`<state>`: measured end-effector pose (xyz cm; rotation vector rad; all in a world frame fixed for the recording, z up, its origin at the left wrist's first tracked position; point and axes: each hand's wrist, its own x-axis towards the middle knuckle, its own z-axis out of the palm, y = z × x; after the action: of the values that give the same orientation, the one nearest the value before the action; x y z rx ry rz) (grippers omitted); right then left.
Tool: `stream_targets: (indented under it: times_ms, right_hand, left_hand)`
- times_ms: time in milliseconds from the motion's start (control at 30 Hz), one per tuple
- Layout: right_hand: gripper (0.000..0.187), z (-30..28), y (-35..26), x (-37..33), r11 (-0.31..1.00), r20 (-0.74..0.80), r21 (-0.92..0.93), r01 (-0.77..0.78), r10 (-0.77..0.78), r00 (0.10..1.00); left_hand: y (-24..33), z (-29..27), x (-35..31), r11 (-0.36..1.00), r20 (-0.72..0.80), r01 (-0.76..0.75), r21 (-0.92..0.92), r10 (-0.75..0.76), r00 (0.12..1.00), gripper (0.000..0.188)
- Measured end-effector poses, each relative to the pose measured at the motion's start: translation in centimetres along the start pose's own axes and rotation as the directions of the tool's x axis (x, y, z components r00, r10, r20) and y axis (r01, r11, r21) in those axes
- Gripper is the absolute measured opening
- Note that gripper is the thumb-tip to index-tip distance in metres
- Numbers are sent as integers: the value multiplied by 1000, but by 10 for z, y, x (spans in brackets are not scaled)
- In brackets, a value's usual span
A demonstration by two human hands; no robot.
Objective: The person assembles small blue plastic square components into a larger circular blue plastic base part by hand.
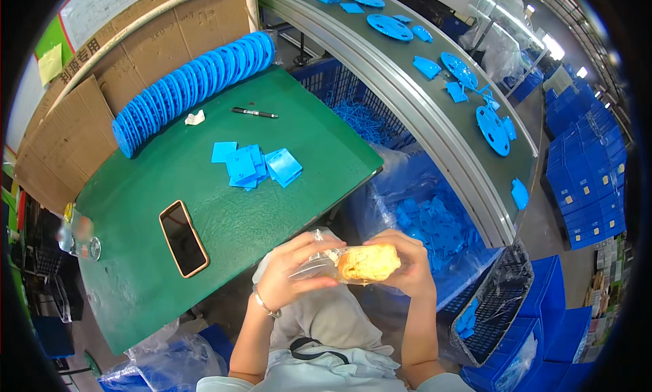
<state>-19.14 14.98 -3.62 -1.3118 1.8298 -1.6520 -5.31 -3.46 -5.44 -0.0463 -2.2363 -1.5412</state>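
Bread-like food (pixel 370 263): at 5 o'clock, rough and crumbly
Wrapper (pixel 314 265): at 6 o'clock, thin clear plastic film, creased, glossy
Tabletop (pixel 136 195): at 9 o'clock, smooth with a soft sheen
Phone (pixel 182 239): at 8 o'clock, smooth glossy screen
Disc row (pixel 197 83): at 10 o'clock, smooth, shiny plastic
Cardboard (pixel 193 25): towards 11 o'clock, matt paper board
Conveyor rail (pixel 424 114): at 2 o'clock, shiny metal
Belt (pixel 502 171): at 3 o'clock, matt
Shirt (pixel 299 375): at 6 o'clock, matt cloth

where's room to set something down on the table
Bare green tabletop lies between the phone and the row of blue discs, and right of the phone, below the blue squares. Crowded: the back left, under the discs, and mid-table, where squares overlap.
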Motion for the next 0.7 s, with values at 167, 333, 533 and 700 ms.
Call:
stream_targets:
  times_ms: [167, 333, 533, 700]
  right_hand:
    - [58, -9, 4, -5, 1000, 168, -25, 4, 0, 986]
    - [77, -7, -3, -8, 999, 192, -38, 36, -28, 981]
    - [89, -15, -13, -28, 997, 215, -70, 18, -2, 977]
    - [50, -13, 12, -68, 977, 141, 195, -85, 57, 988]
  left_hand:
    - [8, -8, -6, 969, 94, -18, 245, -5, 996, 60]
    - [22, -3, 2, 878, 67, -226, 422, 218, 974, 75]
    - [18, 20, -18, 995, 178, 1, 102, -19, 984, 76]
    - [-10, 50, -68, 720, 118, 273, -638, -260, 958, 72]
